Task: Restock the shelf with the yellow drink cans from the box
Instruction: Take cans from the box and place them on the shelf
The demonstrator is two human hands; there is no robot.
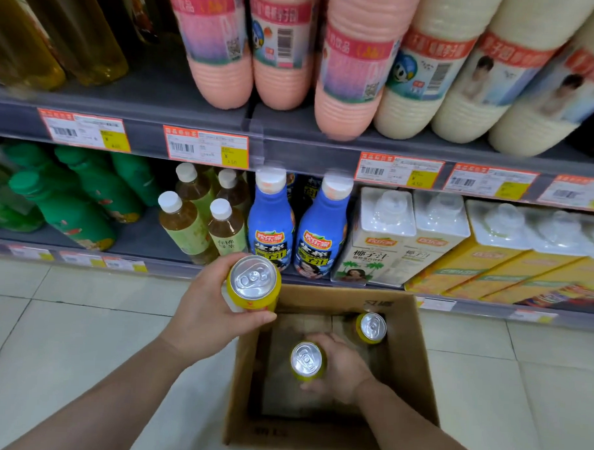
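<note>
The cardboard box [415, 363] stands open on the tiled floor [66, 334], just in front of the lowest shelf [147, 243], so that each can travels only a short way from box to shelf.

The left hand [205, 317] is wrapped round the side of one yellow can [253, 284], thumb on the near side and fingers curled behind. The can is held upright, lid uppermost, above the box's far left corner and close to the shelf edge. Keeping it upright presumably lets it be set down on its base without turning.

The right hand [342, 369] is down inside the box, fingers curled round a second yellow can [307, 361], also upright. Gripping by the side wall leaves the lid and base free. Taking one can in each hand would halve the number of reaches.

A third yellow can [371, 327] stands unheld at the box's far right, apart from both hands.

On the lowest shelf, blue bottles [270, 230] and tea bottles [187, 227] fill the front directly behind the raised can. No yellow cans are visible on the shelf, so the intended slot cannot be identified.
</note>
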